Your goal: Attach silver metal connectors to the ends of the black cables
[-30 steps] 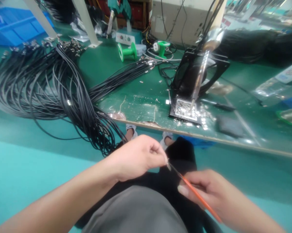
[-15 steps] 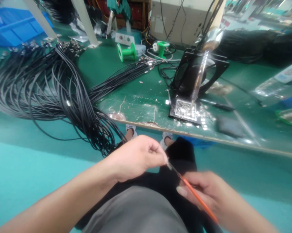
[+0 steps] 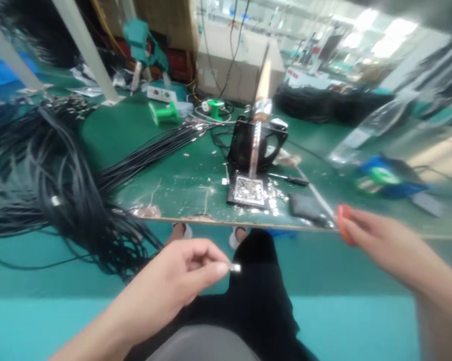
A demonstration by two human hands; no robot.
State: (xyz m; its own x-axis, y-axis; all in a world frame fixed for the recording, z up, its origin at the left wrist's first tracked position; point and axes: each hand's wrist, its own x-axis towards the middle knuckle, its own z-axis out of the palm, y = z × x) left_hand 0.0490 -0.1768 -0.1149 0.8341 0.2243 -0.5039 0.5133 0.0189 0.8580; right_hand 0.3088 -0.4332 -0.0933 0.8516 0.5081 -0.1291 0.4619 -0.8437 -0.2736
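My left hand (image 3: pixel 188 271) pinches a small silvery metal piece (image 3: pixel 235 268) between thumb and fingertips, above my lap. Off to the right, my right hand (image 3: pixel 376 240) is closed on an orange-handled tool (image 3: pixel 346 224) at the bench's front edge; motion smears it and its tip cannot be made out. Between the hands, on the bench, a soldering iron (image 3: pixel 255 145) stands tip down over a black plate with a pale square pad (image 3: pixel 249 190). Small shiny bits (image 3: pixel 276 193) lie beside the plate.
Black cables (image 3: pixel 71 185) hang over the bench edge (image 3: pixel 195 219) at the left. Green spools (image 3: pixel 164 113) stand behind them. A dark block (image 3: pixel 304 206), a clear plastic bottle (image 3: pixel 355 140) and a blue item (image 3: pixel 393 175) are on the right. Metal legs (image 3: pixel 86 50) rise at the back left.
My right hand has moved right and up with the orange tool, away from my left hand. The small piece remains in my left hand. The view has turned to the right.
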